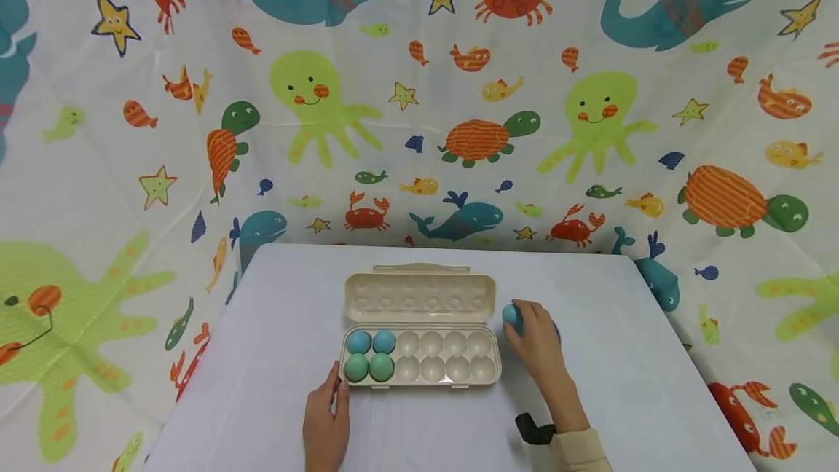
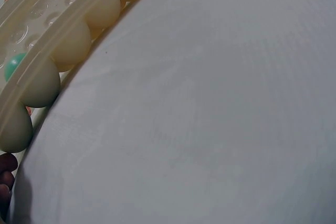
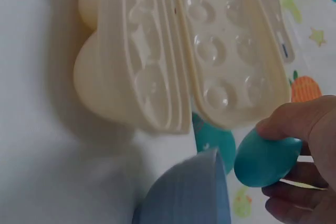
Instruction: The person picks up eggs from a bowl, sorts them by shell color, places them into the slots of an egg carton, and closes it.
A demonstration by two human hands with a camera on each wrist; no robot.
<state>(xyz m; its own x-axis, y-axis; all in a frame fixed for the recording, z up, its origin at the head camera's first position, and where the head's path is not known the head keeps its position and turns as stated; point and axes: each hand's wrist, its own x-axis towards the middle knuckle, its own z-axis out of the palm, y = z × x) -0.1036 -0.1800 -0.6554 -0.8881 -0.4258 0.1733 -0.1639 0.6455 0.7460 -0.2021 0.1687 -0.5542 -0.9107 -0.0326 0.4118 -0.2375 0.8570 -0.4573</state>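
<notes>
A beige egg carton (image 1: 419,386) lies with its lid (image 1: 419,299) folded back on a white-covered table. At its left end sit two blue eggs (image 1: 358,341) and two green eggs (image 1: 381,367); the other cups hold nothing. My left hand (image 1: 326,421) touches the front left corner, fingers fairly straight, and its fingertips (image 2: 6,178) show beside the carton's end. Right of the carton, my right hand (image 1: 539,341) pinches a blue egg (image 3: 268,158) between thumb and fingers. Near that egg stands a blue bowl-like container (image 3: 189,195), mostly hidden by the hand in the head view.
A black strap-like piece (image 1: 534,429) juts out beside the right wrist. Behind the table (image 1: 262,326) hangs a white cloth printed with sea animals (image 1: 472,140), which also covers both sides.
</notes>
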